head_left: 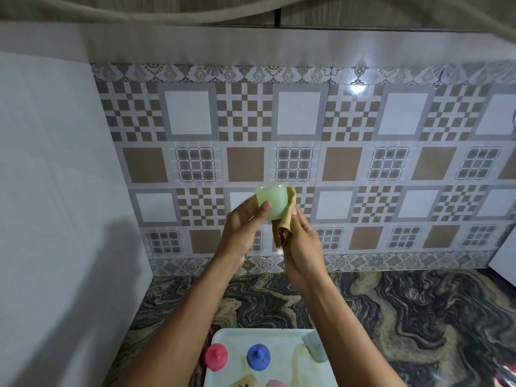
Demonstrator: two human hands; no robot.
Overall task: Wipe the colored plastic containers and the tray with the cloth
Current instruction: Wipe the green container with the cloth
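My left hand (242, 227) grips a pale green plastic container (272, 200), held up in front of the tiled wall with its thumb on the near side. My right hand (303, 244) pinches a tan cloth (285, 223) against the container's right side; the cloth hangs down between both hands. Below, a pale tray (279, 337) lies on the counter at the bottom edge. On it stand a pink container (216, 356) and a blue container (258, 356), each with a knob on top. A light grey-blue container (315, 348) sits at the tray's right, partly behind my right forearm.
The dark marbled countertop (418, 317) spreads to the right of the tray. A patterned tiled wall (363, 163) runs behind, and a plain white panel (55, 191) stands on the left. A red object (506, 377) shows at the bottom right corner.
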